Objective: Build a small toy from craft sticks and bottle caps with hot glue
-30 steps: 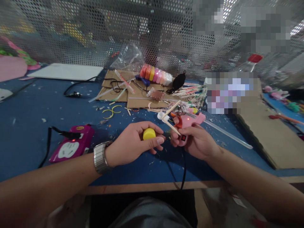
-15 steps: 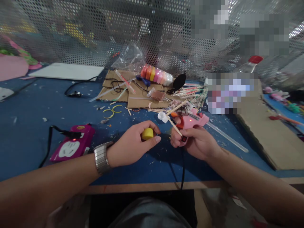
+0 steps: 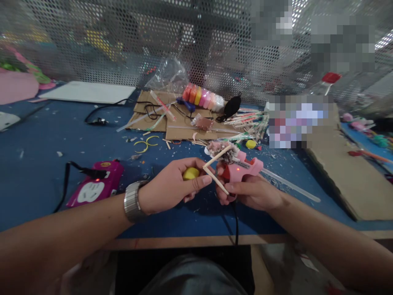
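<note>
My left hand [image 3: 175,182] is curled around a short yellow cylinder [image 3: 190,173], with its fingertips at the joint of two thin wooden sticks [image 3: 217,156] set in a V. My right hand [image 3: 251,190] grips a pink hot glue gun [image 3: 241,170], whose small red light is on. One stick's lower end lies at my right thumb. The glue gun's nozzle is hidden behind my fingers and the sticks. A clear glue stick [image 3: 291,184] extends from its rear. Just beyond the sticks sits a greyish-pink clump [image 3: 219,148].
A magenta power box [image 3: 95,183] with a plugged-in cable lies to the left. Cardboard [image 3: 181,130], packs of coloured clay [image 3: 202,98] and a heap of straws [image 3: 247,121] are at the back. Another cardboard sheet [image 3: 353,180] lies right. The glue gun's black cord [image 3: 236,223] hangs over the front edge.
My right hand has moved the glue gun and sticks left and slightly down, up to my left fingertips. My left thumb and index finger have closed in near the sticks' joint.
</note>
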`<state>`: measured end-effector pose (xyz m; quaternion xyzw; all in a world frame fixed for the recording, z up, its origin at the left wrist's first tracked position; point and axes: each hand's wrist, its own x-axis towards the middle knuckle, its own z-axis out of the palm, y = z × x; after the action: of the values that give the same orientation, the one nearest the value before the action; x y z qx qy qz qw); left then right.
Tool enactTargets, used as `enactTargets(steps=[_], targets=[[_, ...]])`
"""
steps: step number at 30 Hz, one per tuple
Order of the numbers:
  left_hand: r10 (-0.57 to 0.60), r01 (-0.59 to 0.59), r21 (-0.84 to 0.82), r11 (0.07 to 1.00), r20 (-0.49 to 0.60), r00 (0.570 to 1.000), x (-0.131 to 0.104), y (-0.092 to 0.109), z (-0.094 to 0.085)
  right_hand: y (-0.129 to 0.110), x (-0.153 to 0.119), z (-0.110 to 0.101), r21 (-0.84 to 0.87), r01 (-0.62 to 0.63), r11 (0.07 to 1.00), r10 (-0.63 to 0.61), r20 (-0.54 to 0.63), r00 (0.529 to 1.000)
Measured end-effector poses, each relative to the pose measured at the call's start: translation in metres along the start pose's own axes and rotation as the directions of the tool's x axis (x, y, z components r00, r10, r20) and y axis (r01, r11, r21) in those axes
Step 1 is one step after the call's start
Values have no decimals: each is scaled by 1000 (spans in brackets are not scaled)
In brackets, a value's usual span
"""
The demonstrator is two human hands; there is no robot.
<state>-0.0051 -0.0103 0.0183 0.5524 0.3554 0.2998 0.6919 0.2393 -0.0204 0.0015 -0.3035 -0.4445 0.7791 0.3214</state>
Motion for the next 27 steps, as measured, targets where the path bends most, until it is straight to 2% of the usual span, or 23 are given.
enactTargets(steps=[6,10,16,19,23,27], targets=[[-7,7,-37,999,0,1000,0,2,0,0,0,0,-7,6,1000,-7,-37,999],[-22,19,-53,998,-68,997,1,1,0,-1,0,3,-16,46,999,-48,-132,990],[-42,8,-183,983,-183,982,2,-1,3,-2,4,5,-10,96,995,-96,-224,970],[-17,-13,-137,990,-217,976,3,-2,2,-2,5,4,35,125,992,-113,-238,965],[27,-35,-40,999,-193,981,3,-3,0,-4,7,4,61,158,986,-139,-236,962],[20,-21,0,1000,-171,985,3,-5,-1,-4,9,4,65,177,982,-158,-233,960]])
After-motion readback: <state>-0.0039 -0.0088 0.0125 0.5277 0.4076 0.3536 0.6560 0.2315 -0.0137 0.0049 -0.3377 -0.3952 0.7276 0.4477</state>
